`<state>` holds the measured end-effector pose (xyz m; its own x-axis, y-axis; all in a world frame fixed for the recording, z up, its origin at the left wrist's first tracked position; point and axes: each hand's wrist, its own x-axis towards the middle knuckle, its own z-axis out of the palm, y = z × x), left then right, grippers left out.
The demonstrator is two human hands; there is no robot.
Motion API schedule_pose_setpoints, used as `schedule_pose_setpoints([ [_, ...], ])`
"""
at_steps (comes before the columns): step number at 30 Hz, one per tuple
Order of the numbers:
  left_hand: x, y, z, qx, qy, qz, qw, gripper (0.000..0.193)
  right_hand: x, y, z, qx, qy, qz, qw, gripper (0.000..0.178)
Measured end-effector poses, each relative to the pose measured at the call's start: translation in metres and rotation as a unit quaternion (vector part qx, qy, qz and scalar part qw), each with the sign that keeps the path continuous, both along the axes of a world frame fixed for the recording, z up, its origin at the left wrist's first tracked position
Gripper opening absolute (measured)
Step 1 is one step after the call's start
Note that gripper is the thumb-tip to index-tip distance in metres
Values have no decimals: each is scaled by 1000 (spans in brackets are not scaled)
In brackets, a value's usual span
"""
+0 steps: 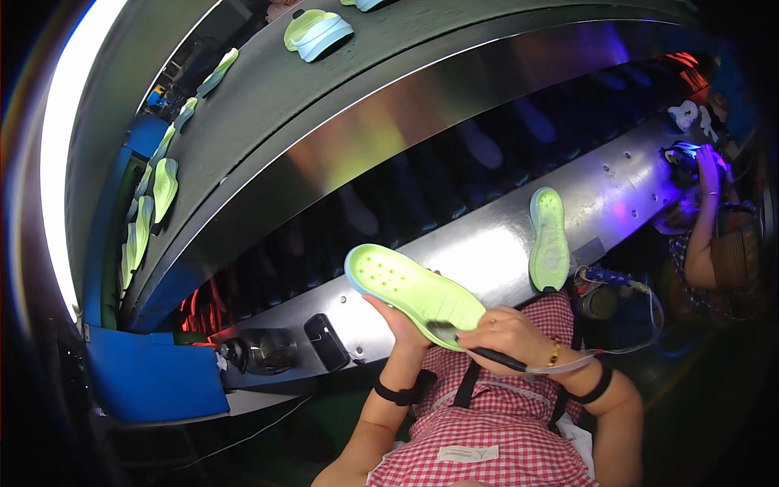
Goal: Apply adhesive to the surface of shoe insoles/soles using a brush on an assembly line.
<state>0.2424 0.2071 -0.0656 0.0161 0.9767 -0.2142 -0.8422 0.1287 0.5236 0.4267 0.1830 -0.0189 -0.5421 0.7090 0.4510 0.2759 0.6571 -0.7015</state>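
A pale green shoe sole (414, 284) with a light blue edge lies tilted across the space before me, dotted with small holes at its far left end. Beneath its left side my left hand (398, 325) grips it, some fingers hidden under the sole. My right hand (511, 337) is closed round a black-handled brush (497, 358); a thin clear tube runs back from the handle along my wrist. The brush's bristles touch the sole's upper face near its close end. Right of my hands, another green sole (549, 239) rests on the metal ledge.
A curved dark conveyor belt (268, 138) carries several soles beyond the metal ledge (454, 252). A black phone-like object (326, 342) and a glass jar (272, 351) sit at left. At far right, a co-worker's hand (708, 166) is under violet light.
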Motion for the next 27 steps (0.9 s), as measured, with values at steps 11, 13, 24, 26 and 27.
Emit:
schedule_pose_setpoints([
  [11, 5, -16, 30, 86, -181, -71, 977, 97, -22, 11, 40, -5, 77, 44, 996, 17],
  [13, -2, -20, 36, 75, -174, -49, 981, 91, -24, -3, 41, -71, 94, 147, 982, 18],
  [24, -40, -17, 37, 124, -65, 64, 988, 89, -9, -15, 45, -214, 166, 113, 956, 20],
  [26, -38, -14, 46, 147, -63, 37, 986, 89, -2, -1, 48, -184, 90, 1, 979, 20],
  [27, -37, -13, 50, 173, -59, 7, 983, 89, -3, -4, 47, -184, 87, 3, 979, 20],
])
